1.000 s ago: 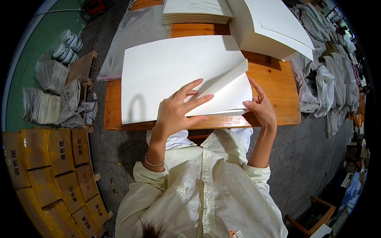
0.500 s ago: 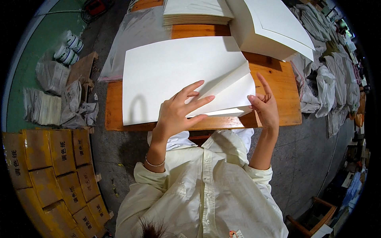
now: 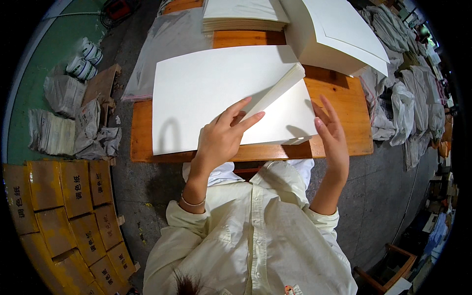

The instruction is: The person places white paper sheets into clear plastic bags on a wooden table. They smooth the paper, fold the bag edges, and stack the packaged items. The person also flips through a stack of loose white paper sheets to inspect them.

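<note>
A stack of large white paper sheets (image 3: 201, 88) lies on the orange wooden table in front of me. Toward its right side, several sheets are bent up into a raised flap (image 3: 280, 88). My left hand (image 3: 222, 132) rests on the stack, its fingers closed around the lower end of that flap. Just off the right edge of the paper, my right hand (image 3: 333, 135) is open with its fingers apart, the thumb near the stack's corner. The sheets' lower right edges show slightly apart.
Behind the stack are a pile of paper (image 3: 246, 24) and, to its right, a taller stack (image 3: 319, 54) with curling top sheets. A clear plastic bag (image 3: 162, 54) lies at the table's (image 3: 354, 118) left. Brown cartons (image 3: 73, 211) stand on the left.
The right hand has drawn slightly away from the paper's edge and its fingers have spread. More sheets now stand bent up toward the left, and the sheets beneath lie exposed.
</note>
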{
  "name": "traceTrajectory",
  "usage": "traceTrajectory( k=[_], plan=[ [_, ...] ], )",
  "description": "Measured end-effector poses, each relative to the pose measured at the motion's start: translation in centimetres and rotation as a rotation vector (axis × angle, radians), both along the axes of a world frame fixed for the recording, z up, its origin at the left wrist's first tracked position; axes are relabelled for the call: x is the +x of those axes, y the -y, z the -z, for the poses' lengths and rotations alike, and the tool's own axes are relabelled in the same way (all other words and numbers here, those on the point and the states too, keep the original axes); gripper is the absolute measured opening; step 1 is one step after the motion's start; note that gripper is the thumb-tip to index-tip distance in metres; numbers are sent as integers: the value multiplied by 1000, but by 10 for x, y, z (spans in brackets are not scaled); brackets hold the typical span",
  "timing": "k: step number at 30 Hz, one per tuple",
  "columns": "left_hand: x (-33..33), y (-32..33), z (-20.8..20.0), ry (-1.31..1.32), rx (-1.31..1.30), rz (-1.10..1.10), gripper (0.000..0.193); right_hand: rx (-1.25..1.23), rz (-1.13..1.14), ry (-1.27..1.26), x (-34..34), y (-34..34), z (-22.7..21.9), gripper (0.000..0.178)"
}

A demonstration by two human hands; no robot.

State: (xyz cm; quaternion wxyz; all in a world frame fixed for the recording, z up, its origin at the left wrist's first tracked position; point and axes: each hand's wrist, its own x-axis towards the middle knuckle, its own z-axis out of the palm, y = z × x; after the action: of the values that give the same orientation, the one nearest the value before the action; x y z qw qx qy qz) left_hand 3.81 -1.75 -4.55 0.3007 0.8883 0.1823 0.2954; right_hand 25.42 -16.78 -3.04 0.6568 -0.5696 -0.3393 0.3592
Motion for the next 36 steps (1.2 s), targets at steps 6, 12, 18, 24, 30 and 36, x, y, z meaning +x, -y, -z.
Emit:
traceTrajectory(
  k=[6,12,18,24,30,36],
  plan=[
    [-3,-3,4,45,74,-104,50,62,-63,-301,10,2,-11,84],
    [-4,-3,4,75,21,-75,46,-69,-184,-291,32,6,0,90],
    [-4,-2,3,51,30,-71,43,-229,-217,-86,38,-4,1,94],
    [-4,-4,5,55,71,-5,44,-232,-218,-48,36,-11,-2,92],
    [-4,-1,-5,1,82,27,57,-251,-111,-27,26,-15,-1,95],
    [-3,-3,2,33,72,-4,51,-271,-45,-13,21,-17,6,93]
  ],
)
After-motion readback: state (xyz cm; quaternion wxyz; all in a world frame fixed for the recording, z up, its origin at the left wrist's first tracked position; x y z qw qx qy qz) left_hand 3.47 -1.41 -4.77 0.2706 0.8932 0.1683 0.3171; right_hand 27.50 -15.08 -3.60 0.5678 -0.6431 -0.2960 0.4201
